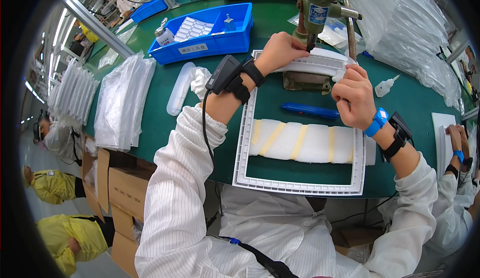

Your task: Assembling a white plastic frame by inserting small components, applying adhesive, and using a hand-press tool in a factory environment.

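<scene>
A white rectangular plastic frame lies partly over the table, its far side raised on the small base of a green hand press. Beside the tip of the press, my left hand has its fingers pinched together at the frame's far edge; what they hold, if anything, is too small to make out. My right hand is closed by the frame's far right corner, round a small whitish thing mostly hidden by the fingers. Inside the frame lie a blue pen-shaped tool and a white foam pad with yellowish strips.
A blue divided bin with a bottle and labels stands at the back left. Bagged parts lie left, near a clear oblong case. A dropper bottle and stacked plastic-wrapped sheets are right. Another person's hands work at far right.
</scene>
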A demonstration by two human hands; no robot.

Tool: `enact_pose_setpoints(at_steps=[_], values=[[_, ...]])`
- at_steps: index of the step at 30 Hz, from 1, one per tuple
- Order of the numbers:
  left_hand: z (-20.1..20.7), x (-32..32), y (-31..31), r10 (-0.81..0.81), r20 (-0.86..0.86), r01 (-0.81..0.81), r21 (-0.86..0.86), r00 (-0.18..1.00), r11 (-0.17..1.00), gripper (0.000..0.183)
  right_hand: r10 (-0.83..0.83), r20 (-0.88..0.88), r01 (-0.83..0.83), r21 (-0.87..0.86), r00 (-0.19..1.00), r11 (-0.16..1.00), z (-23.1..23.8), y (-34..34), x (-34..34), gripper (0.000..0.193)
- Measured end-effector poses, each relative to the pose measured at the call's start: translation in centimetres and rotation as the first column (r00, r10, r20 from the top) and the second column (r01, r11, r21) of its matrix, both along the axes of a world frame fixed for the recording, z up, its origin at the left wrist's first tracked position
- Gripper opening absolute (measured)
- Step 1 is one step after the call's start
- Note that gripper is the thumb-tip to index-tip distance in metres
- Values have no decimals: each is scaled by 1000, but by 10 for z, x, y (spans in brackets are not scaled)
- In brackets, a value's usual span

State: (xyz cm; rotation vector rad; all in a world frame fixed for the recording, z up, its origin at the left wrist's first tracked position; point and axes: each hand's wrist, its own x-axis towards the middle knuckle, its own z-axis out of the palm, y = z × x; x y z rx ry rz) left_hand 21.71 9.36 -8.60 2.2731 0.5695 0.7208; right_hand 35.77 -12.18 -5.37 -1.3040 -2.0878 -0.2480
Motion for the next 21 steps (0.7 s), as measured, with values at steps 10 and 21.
enact_pose_setpoints(at_steps=[10, 21], values=[[0, 2, 0, -2, -27, 1, -21, 1000, 1000, 29, 2, -24, -1, 26, 1000, 1000, -4, 0, 1, 7], [7, -10, 1, 26, -31, -27, -29, 999, 999, 27, 277, -850, -237, 186, 447, 953, 143, 45, 18, 29]])
